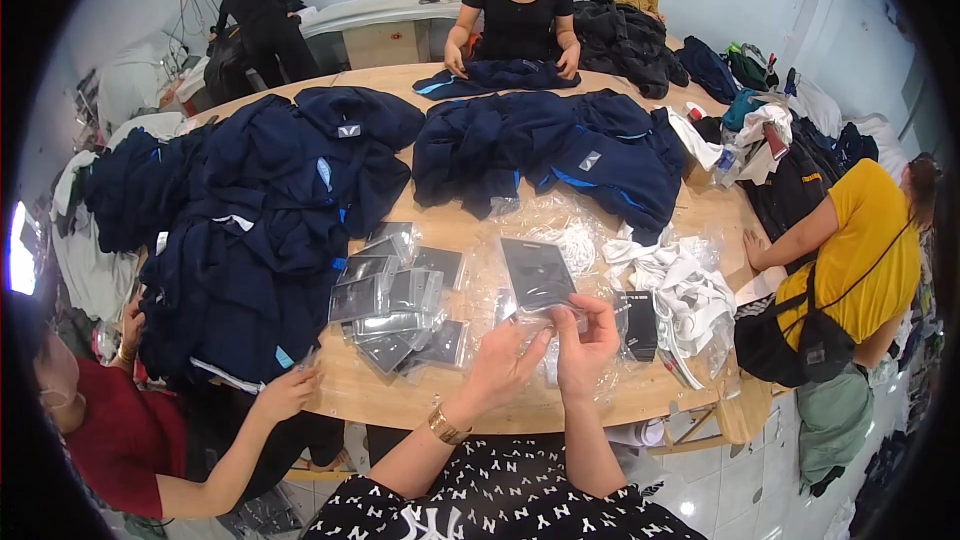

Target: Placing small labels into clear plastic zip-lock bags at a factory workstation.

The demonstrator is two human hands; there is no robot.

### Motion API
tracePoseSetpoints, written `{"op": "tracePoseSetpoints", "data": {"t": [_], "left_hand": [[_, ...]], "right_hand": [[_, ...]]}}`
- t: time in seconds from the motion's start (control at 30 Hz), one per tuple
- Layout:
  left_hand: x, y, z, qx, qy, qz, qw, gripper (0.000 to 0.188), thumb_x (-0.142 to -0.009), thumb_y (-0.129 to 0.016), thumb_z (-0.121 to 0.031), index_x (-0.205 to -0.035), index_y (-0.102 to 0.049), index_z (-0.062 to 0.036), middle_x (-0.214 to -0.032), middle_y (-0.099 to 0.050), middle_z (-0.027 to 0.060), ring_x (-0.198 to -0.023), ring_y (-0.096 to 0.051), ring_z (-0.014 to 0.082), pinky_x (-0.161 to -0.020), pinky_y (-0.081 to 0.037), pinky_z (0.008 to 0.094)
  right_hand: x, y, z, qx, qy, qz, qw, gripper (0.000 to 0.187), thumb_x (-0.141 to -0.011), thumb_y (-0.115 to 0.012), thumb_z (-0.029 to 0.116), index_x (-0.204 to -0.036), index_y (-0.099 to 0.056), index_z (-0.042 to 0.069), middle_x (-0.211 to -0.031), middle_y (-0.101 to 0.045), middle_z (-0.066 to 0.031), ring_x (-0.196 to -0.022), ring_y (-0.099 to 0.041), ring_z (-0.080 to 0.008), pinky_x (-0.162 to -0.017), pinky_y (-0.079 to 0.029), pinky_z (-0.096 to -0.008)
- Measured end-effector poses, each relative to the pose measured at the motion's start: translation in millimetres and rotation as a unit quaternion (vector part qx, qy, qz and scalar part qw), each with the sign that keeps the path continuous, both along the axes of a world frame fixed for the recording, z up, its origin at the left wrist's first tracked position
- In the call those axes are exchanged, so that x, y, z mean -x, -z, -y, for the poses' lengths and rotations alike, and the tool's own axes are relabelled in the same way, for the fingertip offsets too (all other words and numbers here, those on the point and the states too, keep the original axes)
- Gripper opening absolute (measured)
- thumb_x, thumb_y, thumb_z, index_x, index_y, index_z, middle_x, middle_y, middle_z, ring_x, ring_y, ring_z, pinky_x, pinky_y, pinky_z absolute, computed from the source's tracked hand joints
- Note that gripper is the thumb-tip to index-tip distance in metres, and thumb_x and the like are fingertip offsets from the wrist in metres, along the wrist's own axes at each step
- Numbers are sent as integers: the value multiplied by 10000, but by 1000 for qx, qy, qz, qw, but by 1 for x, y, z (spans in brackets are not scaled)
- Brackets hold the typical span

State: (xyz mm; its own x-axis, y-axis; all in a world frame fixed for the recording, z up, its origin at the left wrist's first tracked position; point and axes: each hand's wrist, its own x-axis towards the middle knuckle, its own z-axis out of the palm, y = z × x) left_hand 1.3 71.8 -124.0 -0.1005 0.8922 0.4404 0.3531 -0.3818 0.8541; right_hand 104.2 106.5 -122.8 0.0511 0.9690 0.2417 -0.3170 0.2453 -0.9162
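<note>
A clear plastic packet with a dark grey rectangular insert point(537, 273) is held up in front of me, tilted above the table. My right hand point(588, 342) pinches its lower right edge between thumb and fingers. At the lower left corner, the closed fingers of my left hand point(512, 355) grip the packet's clear plastic edge. Just left of my hands lies a loose pile of similar flat packets point(392, 305). Crumpled clear plastic bags point(480, 285) lie beneath and behind the held packet, with white cord or strings point(570, 240) among them.
Navy garments point(255, 210) are heaped at left, and more navy garments point(545, 145) lie across the middle. White straps point(690, 290) and a black card stack point(637, 325) lie right. A person in red point(125, 415) works close left, one in yellow point(870, 240) right, another in black point(515, 5) opposite.
</note>
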Motion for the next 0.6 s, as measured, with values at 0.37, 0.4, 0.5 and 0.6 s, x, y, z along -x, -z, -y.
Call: {"op": "tracePoseSetpoints", "data": {"t": [0.37,0.4,0.5,0.6], "left_hand": [[9,2,-2,7,4,-42,999,226,-798,-599,-139,-1001,-602,-39,-909,-611,137,-779,-574,277,-684,-446,334],[13,5,-4,1,24,-63,998,280,-785,-624,-166,-1028,-588,-33,-889,-601,148,-754,-561,288,-650,-442,340],[23,3,-4,3,23,81,996,269,-773,-666,-185,-980,-611,-23,-816,-616,65,-673,-548,166,-605,-429,270],[27,1,-3,200,75,273,938,243,-781,-677,-181,-942,-621,-7,-763,-598,-15,-648,-499,52,-579,-404,208]], "right_hand": [[-10,-7,-10,-28,-25,25,999,216,-767,-611,-51,-959,-525,-1,-836,-552,-30,-718,-545,-66,-606,-434,-170],[-14,-5,-12,-44,-39,38,998,237,-765,-602,-60,-978,-516,0,-852,-557,-35,-718,-544,-64,-604,-431,-167],[-18,-10,-15,-57,-73,60,994,292,-763,-587,-75,-1027,-491,3,-878,-569,-48,-722,-543,-61,-606,-429,-162],[-19,-19,-15,-45,-116,80,989,362,-763,-581,-77,-1093,-454,2,-885,-583,-58,-717,-544,-62,-604,-432,-166]]}}
